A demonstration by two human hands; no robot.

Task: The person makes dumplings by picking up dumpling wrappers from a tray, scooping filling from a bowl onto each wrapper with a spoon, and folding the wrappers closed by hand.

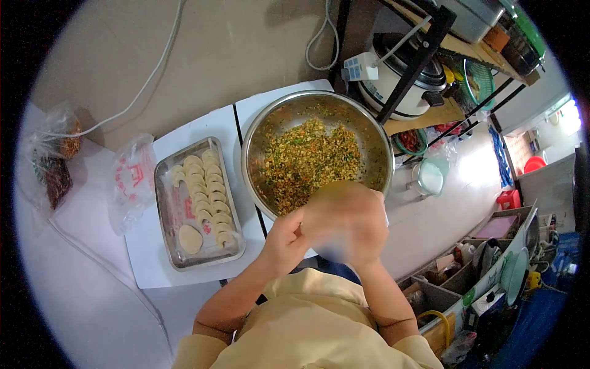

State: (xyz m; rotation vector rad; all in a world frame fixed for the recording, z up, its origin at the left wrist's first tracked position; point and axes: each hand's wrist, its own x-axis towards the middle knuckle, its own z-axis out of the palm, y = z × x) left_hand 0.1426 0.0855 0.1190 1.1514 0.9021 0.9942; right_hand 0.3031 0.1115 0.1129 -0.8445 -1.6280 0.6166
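Mixing bowl (375,144), one, large, round, metal: stood on the right part of the white table (146,265). Contents: chopped filling (313,154), yellow, green and orange, heaped in the middle and toward the near side, with bits on the wall.

Hands, two, bare, raised close together at the bowl's near edge. Right hand (286,242): fingers bent inward toward the other hand. Left hand (364,237): largely blurred. Whether either was wide, narrow or holding something could not be told, the blur covering the space between them.

Tray (161,212), one, rectangular, metal: left of the bowl, apart from it, across the table's dark seam. Contents: folded crescent dumplings (198,178), pale, overlapping in lengthwise rows; one flat round wrapper (190,239), at the near left.

Plastic bag (132,178), one, clear with red print: at the table's left edge.

Shelf rack (433,117), one, far right: bore a large cooker (393,86) with a dark lid; white power strip (361,66) beside it.

Bucket (431,177), one, pale green: on the floor, right of the bowl.
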